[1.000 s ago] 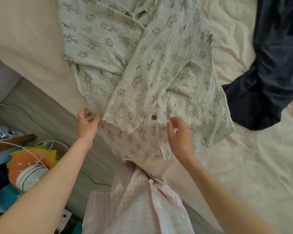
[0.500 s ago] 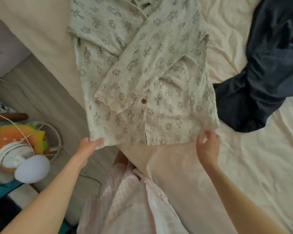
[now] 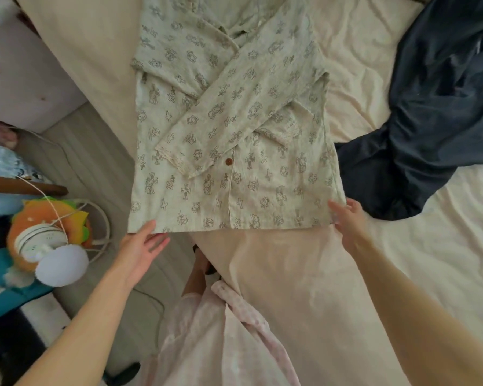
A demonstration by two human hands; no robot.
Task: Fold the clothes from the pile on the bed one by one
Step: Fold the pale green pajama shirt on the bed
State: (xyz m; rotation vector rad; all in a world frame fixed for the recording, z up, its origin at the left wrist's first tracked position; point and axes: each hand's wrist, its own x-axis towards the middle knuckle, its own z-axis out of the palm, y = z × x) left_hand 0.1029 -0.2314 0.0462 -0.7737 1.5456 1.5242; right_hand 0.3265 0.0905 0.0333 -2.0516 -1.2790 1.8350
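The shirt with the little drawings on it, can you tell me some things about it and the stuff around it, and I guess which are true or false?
1. The printed shirt has a sleeve folded across its front. True.
2. The left hand is at the shirt's bottom corner on the floor side. True.
3. The dark blue garment lies on top of the shirt. False: it lies beside it on the bed sheet, near the right hand.
4. The brown button is by the collar. False: it is low on the front, by the cuff of the folded sleeve.
5. The right hand is at the hem's other corner. True.
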